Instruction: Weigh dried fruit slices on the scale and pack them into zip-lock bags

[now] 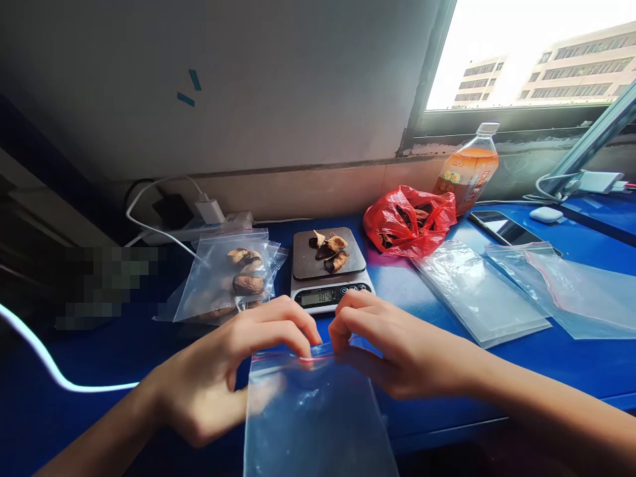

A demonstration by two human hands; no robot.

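Observation:
A clear zip-lock bag [318, 424] with a red line along its top hangs at the desk's front edge, and nothing shows inside it. My left hand [223, 364] grips its upper edge, fingers at the zip and thumb behind the film. At the bag's right top corner, my right hand [387, 344] pinches the edge with curled fingers. Just beyond both hands stands a digital kitchen scale [304, 273], its display lit. Several dried brown pieces, like sliced mushroom or peel [330, 250], lie on its plate. To the left are filled zip-lock bags [203, 278] holding brown wrinkled pieces.
A red plastic bag [410, 228] of dark dried pieces sits behind right, beside an orange drink bottle [470, 169]. Flat zip-lock bags [484, 291] lie on the right. Farther back are a phone [511, 228] and a white earbud case [545, 214]. A white cable [54, 371] crosses at left.

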